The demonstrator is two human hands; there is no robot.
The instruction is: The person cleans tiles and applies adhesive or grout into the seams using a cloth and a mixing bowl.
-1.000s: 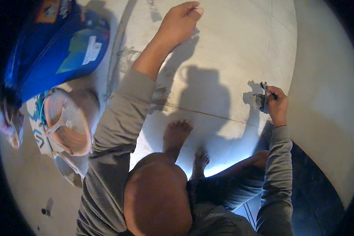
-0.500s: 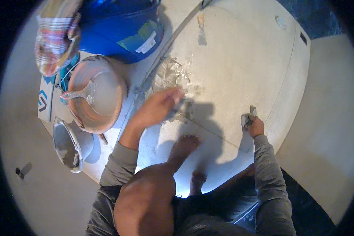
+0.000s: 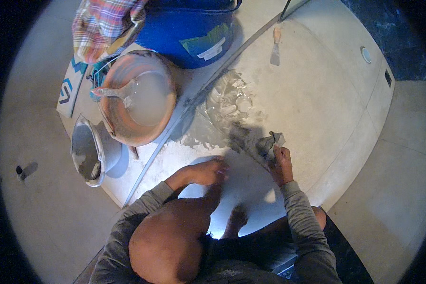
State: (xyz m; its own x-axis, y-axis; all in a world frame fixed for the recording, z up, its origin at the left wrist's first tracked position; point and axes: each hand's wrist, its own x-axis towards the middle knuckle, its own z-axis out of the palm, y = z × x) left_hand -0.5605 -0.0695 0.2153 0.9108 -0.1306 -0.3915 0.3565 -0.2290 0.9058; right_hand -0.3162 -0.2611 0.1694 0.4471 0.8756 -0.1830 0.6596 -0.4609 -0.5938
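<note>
My right hand (image 3: 281, 164) grips a small grey mortar-smeared tool, apparently a scraper (image 3: 273, 140), at the lower edge of a wet patch of grey paste (image 3: 229, 103) on the pale panel (image 3: 331, 118). My left hand (image 3: 206, 173) hangs just beside my left knee, above my foot, fingers curled; what they hold, if anything, is hidden. A putty knife (image 3: 276, 46) with a wooden handle lies farther up the panel.
At left stand an orange bucket (image 3: 109, 111) of cloudy liquid with a brush (image 3: 116, 92) across it, a grey bucket (image 3: 112, 151), a blue tub (image 3: 182, 26) and a checked cloth (image 3: 102, 23). A round light disc (image 3: 366, 55) sits near the right edge.
My left hand has come down from high over the panel to beside my knee. My right hand has moved leftward with the tool to the paste patch. The view has shifted, showing more of the buckets.
</note>
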